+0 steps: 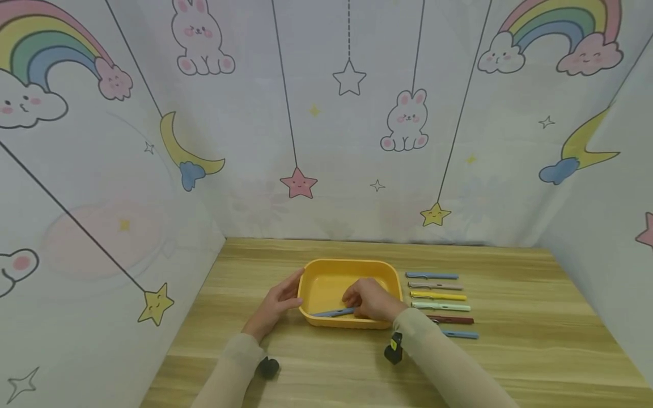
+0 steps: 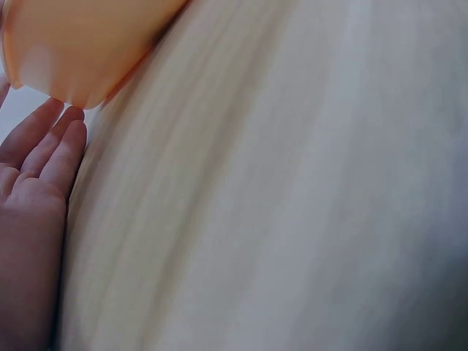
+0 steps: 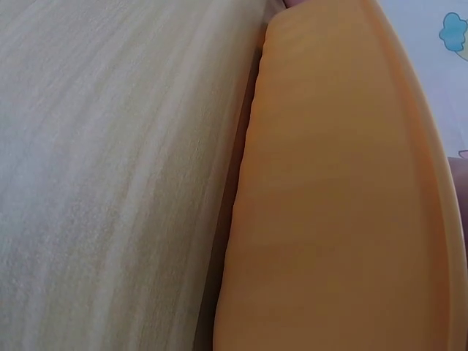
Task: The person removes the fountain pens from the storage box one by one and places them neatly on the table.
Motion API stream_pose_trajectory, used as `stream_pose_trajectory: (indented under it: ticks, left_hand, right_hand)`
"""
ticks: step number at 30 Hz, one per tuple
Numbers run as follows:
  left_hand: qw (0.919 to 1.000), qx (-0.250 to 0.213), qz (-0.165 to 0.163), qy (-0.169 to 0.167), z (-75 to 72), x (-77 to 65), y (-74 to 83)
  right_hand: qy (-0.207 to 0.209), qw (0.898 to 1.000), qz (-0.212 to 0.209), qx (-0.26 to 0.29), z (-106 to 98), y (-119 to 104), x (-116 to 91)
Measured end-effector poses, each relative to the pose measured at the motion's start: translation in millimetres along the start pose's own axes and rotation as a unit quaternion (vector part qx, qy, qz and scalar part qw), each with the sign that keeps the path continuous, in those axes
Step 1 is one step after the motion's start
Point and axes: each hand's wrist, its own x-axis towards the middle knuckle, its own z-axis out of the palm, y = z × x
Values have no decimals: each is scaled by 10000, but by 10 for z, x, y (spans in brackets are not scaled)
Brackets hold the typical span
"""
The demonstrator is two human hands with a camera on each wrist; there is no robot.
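A yellow rectangular tray [image 1: 352,323] sits on the table, with a blue pen [image 1: 331,313] lying along its near side, tip end toward the left corner. My right hand [image 1: 376,300] reaches into the tray from the right, fingers bent, and pinches the pen's right end; the hand covers that end. Against the tray's left wall rests my left hand [image 1: 278,303], its fingers fairly straight. The left wrist view shows the left fingertips [image 2: 64,146] touching the tray's outer side [image 2: 80,51]. In the right wrist view the tray's outer wall [image 3: 336,175] hides the right hand.
Several capped pens lie in a column right of the tray: blue [image 1: 432,276], pinkish-grey [image 1: 436,285], yellow [image 1: 439,296], pale green [image 1: 441,306], dark red [image 1: 454,320] and another blue [image 1: 461,334]. Patterned cloth walls [image 1: 336,215] border the wooden table [image 1: 326,362] behind and at both sides.
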Motion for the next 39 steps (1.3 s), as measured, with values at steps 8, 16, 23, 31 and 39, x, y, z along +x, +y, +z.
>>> stream_pose_trajectory:
  ticks: [8, 16, 23, 31, 39]
  left_hand:
    - [9999, 11, 91, -49, 0, -1, -1]
    - [9999, -27, 110, -49, 2, -8, 13]
    - [10000, 52, -14, 18, 11, -1, 17]
    - [10000, 59, 59, 25, 8, -2, -8]
    - [10000, 1, 9, 62, 13, -3, -1]
  right_hand:
    - [127, 9997, -155, -139, -24, 12, 6]
    - [261, 9995, -113, -154, -48, 1, -2]
    - [502, 9983, -86, -272, -58, 16, -15]
    - [818, 9965, -79, -177, -112, 10, -51]
    - [1353, 9903, 231, 236, -143, 10, -103]
